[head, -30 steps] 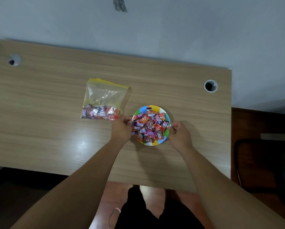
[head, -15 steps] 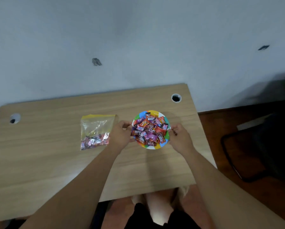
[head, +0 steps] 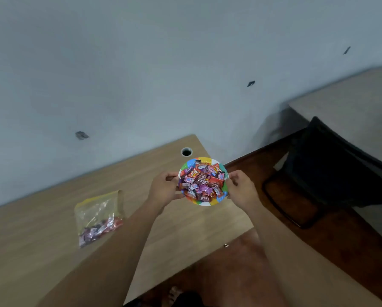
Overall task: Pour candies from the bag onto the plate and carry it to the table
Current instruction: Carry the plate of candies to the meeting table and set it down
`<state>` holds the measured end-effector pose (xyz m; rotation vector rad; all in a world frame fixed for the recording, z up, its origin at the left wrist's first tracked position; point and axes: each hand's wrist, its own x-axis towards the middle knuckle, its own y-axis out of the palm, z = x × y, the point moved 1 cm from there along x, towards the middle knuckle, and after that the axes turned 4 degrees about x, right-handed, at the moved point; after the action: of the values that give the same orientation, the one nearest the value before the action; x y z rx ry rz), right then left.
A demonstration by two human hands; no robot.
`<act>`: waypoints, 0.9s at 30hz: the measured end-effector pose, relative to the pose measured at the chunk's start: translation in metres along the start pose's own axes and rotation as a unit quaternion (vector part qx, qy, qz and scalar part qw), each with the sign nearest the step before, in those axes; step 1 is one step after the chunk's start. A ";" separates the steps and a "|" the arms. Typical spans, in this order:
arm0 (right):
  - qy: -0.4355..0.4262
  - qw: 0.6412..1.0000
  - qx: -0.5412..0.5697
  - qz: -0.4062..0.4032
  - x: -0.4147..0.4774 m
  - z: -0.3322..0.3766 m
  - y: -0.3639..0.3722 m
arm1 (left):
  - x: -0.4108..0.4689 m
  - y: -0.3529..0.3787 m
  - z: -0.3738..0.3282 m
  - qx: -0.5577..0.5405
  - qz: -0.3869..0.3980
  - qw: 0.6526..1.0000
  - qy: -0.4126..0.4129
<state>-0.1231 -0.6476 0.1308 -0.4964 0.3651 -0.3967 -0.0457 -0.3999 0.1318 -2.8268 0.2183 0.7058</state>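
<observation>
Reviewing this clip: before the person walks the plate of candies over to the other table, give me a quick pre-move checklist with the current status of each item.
1. Both hands on the plate: ok. The left hand and the right hand grip opposite sides of the rim.
2. Plate level: ok, it looks roughly flat, with no candy sliding off.
3. Candies contained: ok, though heaped high, so spill risk is real.
4. Bag put down: ok, it lies on the desk with some candies left inside.
5. Path to the right: not ok, a black chair stands between the desk and the other table.
6. Plate lifted clear of the desk: cannot tell.
</observation>
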 end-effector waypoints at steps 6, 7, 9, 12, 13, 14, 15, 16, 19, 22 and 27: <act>0.014 0.998 0.007 -0.061 -0.034 -0.032 -0.091 | -0.033 0.087 -0.021 0.020 0.060 0.998 0.023; 0.019 0.998 0.008 -0.063 -0.040 -0.039 -0.107 | -0.040 0.102 -0.023 0.023 0.069 0.997 0.029; 0.031 0.997 0.011 -0.074 -0.051 -0.056 -0.138 | -0.056 0.134 -0.029 0.027 0.085 0.995 0.036; 0.050 0.994 0.014 -0.093 -0.070 -0.087 -0.184 | -0.081 0.183 -0.030 0.043 0.109 0.992 0.040; 0.051 0.993 0.016 -0.102 -0.076 -0.098 -0.199 | -0.090 0.200 -0.030 0.049 0.117 0.991 0.040; 0.053 0.992 0.014 -0.111 -0.082 -0.108 -0.213 | -0.099 0.216 -0.030 0.051 0.123 0.990 0.041; 0.054 0.991 0.016 -0.120 -0.089 -0.117 -0.227 | -0.108 0.232 -0.029 0.053 0.129 0.989 0.042; 0.060 0.989 0.019 -0.130 -0.099 -0.129 -0.247 | -0.121 0.253 -0.028 0.057 0.138 0.988 0.045; 0.060 0.987 0.033 -0.147 -0.118 -0.155 -0.282 | -0.145 0.294 -0.027 0.069 0.155 0.984 0.051; 0.077 0.981 0.045 -0.170 -0.141 -0.190 -0.328 | -0.171 0.347 -0.022 0.093 0.173 0.979 0.054; 0.090 0.971 0.062 -0.214 -0.181 -0.244 -0.401 | -0.220 0.431 -0.019 0.104 0.219 0.969 0.057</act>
<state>-0.4941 -0.9836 0.1840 -0.4157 0.4052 -0.8820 -0.3133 -0.8002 0.1774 -2.6356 0.9013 0.5588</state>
